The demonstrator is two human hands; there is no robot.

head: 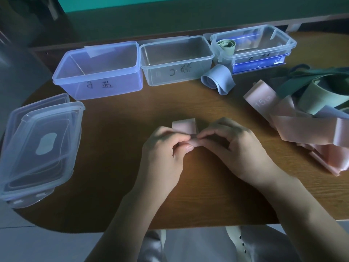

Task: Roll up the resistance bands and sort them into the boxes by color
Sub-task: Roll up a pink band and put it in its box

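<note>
Hands are meeting over the middle of the tabletop, both working on a pink band. The left hand is pinching the near edge of the band between thumb and curled fingers, and the right hand is pinching the same edge from the other side, its fingertips almost touching those of the left. A short flap of the band is sticking up just behind the fingers.

Beyond the band, three clear boxes are standing in a row: the left box, the middle box and the right box. A pale green roll is lying in the right box. A grey-blue roll is resting on the tabletop just in front of that box. To the right of the pink band, a loose pile of bands is lying in pink, pale green and dark green. To its left, a stack of clear lids is sitting.
</note>
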